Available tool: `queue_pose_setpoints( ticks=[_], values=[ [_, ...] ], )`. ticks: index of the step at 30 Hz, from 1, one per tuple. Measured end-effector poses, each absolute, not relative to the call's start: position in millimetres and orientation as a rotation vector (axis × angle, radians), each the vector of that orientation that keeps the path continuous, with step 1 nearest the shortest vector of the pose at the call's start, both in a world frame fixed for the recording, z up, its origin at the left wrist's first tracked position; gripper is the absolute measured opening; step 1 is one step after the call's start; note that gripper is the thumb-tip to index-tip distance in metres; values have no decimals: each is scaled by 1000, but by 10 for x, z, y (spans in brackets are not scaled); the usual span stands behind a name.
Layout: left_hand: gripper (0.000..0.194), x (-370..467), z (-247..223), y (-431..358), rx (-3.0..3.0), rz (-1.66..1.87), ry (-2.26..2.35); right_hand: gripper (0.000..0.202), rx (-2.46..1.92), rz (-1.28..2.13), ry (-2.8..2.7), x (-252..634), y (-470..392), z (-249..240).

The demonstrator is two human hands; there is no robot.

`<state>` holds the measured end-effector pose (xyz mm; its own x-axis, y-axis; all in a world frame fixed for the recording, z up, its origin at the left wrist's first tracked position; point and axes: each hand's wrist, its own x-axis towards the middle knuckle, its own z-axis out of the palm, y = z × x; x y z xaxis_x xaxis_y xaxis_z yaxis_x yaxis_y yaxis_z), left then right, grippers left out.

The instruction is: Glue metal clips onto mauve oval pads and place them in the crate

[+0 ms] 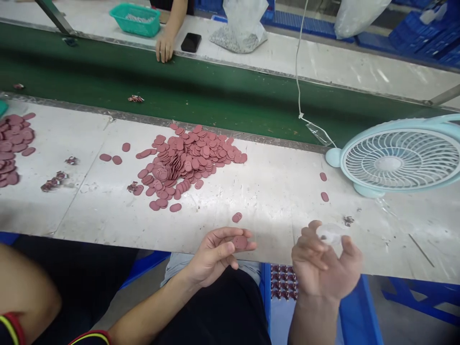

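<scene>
Low over the front edge of the table, my left hand (215, 256) pinches a flat reddish-brown oval disc (240, 242) between thumb and fingers. To its right, my right hand (325, 263) is raised with its thumb and a finger around a pale, translucent round piece (332, 233), which is blurred. Another oval disc or overlapping pair (237, 217) lies on the table just beyond my left hand. Farther left is a large heap of the same discs (194, 155). Beside that heap sits a small cluster of dark metallic bits (132, 186).
A light-blue fan (390, 164) stands at right, with two loose discs (324, 196) near it. Beyond the table runs a green conveyor belt (230, 98). A co-worker's hand (165, 48) rests across it by a black phone (191, 42). A blue tray (359, 311) sits below.
</scene>
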<state>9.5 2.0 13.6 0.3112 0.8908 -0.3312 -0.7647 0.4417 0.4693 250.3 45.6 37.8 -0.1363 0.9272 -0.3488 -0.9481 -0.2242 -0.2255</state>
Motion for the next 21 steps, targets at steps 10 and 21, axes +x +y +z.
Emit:
queue_pose_setpoints(
  ticks=[10, 21],
  values=[
    [29, -71, 100, 33, 160, 1164, 1012, 29, 170, 1813, 330, 3410, 822, -421],
    [40, -490, 0, 89, 391, 1255, 1319, 15, -311, 1698, -79, 2663, 633, 18]
  ],
)
